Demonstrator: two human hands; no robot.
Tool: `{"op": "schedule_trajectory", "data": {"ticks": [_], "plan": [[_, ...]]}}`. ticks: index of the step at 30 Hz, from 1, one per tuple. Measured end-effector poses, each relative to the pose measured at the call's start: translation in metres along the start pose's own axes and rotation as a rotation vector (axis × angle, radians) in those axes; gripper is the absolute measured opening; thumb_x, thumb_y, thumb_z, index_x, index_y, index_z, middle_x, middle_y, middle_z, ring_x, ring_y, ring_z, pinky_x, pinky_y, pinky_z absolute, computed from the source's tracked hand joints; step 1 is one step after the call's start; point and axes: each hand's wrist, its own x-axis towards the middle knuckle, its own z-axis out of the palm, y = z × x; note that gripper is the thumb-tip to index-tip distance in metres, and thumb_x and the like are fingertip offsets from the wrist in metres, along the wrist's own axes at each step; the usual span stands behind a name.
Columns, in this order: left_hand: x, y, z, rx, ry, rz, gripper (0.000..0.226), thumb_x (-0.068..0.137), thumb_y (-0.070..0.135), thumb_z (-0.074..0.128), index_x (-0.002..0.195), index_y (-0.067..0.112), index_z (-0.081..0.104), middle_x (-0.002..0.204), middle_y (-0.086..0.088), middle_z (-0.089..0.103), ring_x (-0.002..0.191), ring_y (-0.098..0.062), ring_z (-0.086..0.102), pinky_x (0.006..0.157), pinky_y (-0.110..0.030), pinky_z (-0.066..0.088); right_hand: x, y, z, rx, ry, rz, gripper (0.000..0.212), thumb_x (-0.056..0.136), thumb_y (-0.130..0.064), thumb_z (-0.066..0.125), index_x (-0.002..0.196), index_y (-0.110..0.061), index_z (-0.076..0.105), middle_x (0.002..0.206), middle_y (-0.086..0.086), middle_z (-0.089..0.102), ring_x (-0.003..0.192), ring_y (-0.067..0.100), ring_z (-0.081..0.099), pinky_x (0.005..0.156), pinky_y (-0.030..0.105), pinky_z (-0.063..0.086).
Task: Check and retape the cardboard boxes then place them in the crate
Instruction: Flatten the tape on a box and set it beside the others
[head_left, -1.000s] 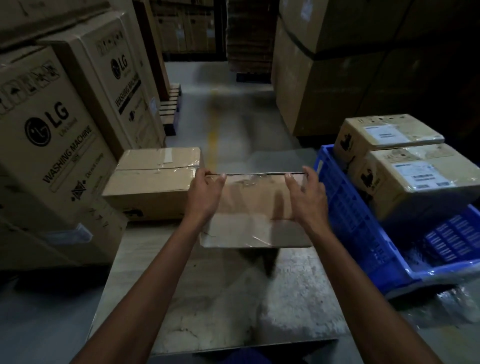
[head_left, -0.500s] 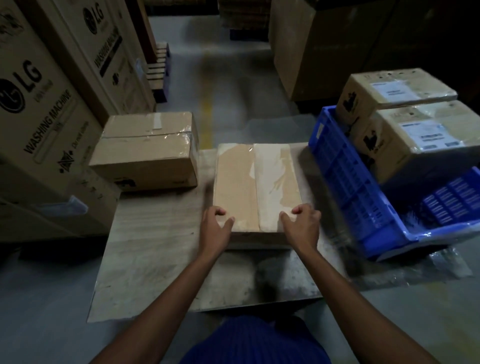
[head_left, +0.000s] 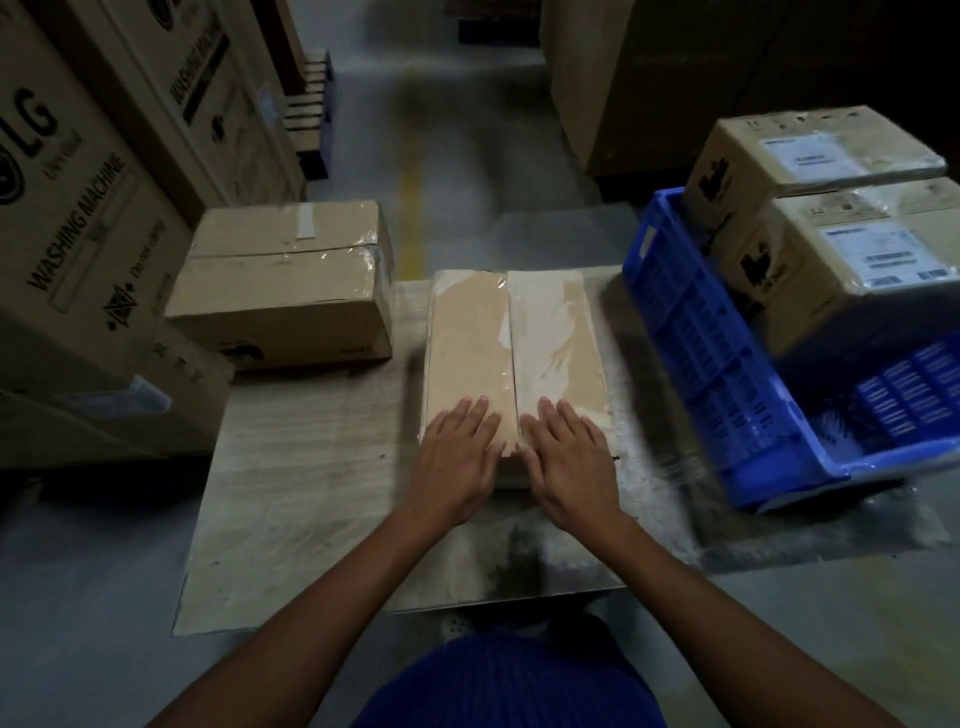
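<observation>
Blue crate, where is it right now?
In the head view the blue crate is on the right, just right of the flat taped box in the middle; the near labelled box and far labelled box sit in it.

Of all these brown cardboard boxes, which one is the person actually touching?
The flat brown cardboard box in the middle, taped along its top seam. The left hand and right hand rest flat on its near end; no other box is touched.
</observation>
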Motion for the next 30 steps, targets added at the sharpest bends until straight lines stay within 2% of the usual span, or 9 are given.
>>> {"op": "schedule_trajectory", "data": {"ticks": [4,6,9,11,18,20,23,26,30], "plan": [[0.025,-0.007,-0.016,0.035,0.08,0.1,0.027,0.093,0.031,0.048,0.107,0.016,0.067,0.116,-0.007,0.064,0.109,-0.029,0.057,0.089,-0.041,0.043,0.016,-0.01,-0.007,-0.094,0.097,-0.01,0.03,0.097,-0.044,0.044,0.11,-0.024,0.061,0.115,0.001,0.059,0.108,0.025,0.054,0.087,0.042,0.041],[0.044,-0.009,-0.023,0.044,0.054,0.094,0.027,0.093,0.03,0.049,0.111,0.016,0.064,0.119,-0.007,0.06,0.112,-0.03,0.054,0.091,-0.04,0.041,0.03,-0.012,-0.012,-0.097,0.113,0.026,0.026,0.093,-0.041,0.05,0.106,-0.022,0.062,0.108,0.003,0.059,0.1,0.026,0.055,0.081,0.042,0.041],[0.055,-0.015,-0.015,0.069,-0.078,0.038,0.055,0.101,0.045,0.039,0.152,0.023,0.036,0.165,-0.012,0.02,0.151,-0.031,0.018,0.121,-0.047,0.016,0.046,-0.004,-0.01,-0.099,-0.003,0.038,0.057,0.096,-0.052,0.03,0.137,-0.021,0.054,0.144,0.013,0.051,0.134,0.037,0.046,0.106,0.055,0.035],[0.056,-0.019,-0.009,0.108,-0.143,0.026,0.061,0.104,0.05,0.029,0.159,0.026,0.017,0.169,-0.007,0.001,0.155,-0.025,-0.001,0.123,-0.046,0.001,0.05,0.0,-0.007,-0.099,-0.106,0.032,0.075,0.095,-0.061,0.01,0.155,-0.023,0.036,0.164,0.012,0.027,0.152,0.035,0.021,0.119,0.058,0.017],[0.059,-0.023,-0.007,0.109,-0.089,0.002,0.06,0.103,0.054,0.029,0.158,0.031,0.021,0.169,-0.004,0.005,0.155,-0.023,0.001,0.123,-0.047,-0.001,0.06,0.018,-0.013,-0.16,-0.205,-0.074,0.066,0.102,-0.063,0.016,0.16,-0.032,0.016,0.169,0.005,0.01,0.155,0.031,0.008,0.121,0.056,0.007],[0.06,-0.019,-0.008,0.058,-0.05,-0.117,0.063,0.102,0.056,0.031,0.158,0.029,0.021,0.168,-0.007,0.002,0.155,-0.027,0.0,0.122,-0.051,-0.001,0.056,0.016,-0.012,-0.139,-0.148,-0.015,0.064,0.101,-0.062,0.023,0.158,-0.031,0.025,0.168,0.007,0.018,0.153,0.031,0.015,0.119,0.059,0.012],[0.062,-0.016,-0.011,-0.062,0.015,-0.378,0.066,0.101,0.055,0.037,0.157,0.026,0.02,0.167,-0.009,0.0,0.153,-0.035,0.0,0.12,-0.058,0.009,0.047,0.013,-0.01,-0.014,-0.001,0.301,0.07,0.096,-0.059,0.041,0.155,-0.024,0.027,0.165,0.015,0.02,0.15,0.038,0.021,0.116,0.061,0.025],[0.068,-0.019,-0.016,-0.335,0.021,-0.549,0.071,0.099,0.052,0.047,0.158,0.025,0.017,0.167,-0.008,0.0,0.151,-0.037,0.015,0.117,-0.054,0.029,0.056,0.014,-0.023,0.344,-0.008,0.588,0.079,0.093,-0.05,0.058,0.155,-0.017,0.022,0.158,0.017,0.032,0.138,0.039,0.04,0.106,0.052,0.042],[0.07,-0.019,-0.018,-0.5,0.066,-0.564,0.074,0.099,0.051,0.052,0.159,0.021,0.02,0.168,-0.005,0.004,0.151,-0.03,0.019,0.117,-0.048,0.03,0.065,0.02,-0.053,0.532,0.061,0.564,0.06,0.092,-0.03,0.067,0.143,-0.015,0.04,0.135,0.011,0.057,0.119,0.031,0.058,0.095,0.045,0.051]]}}
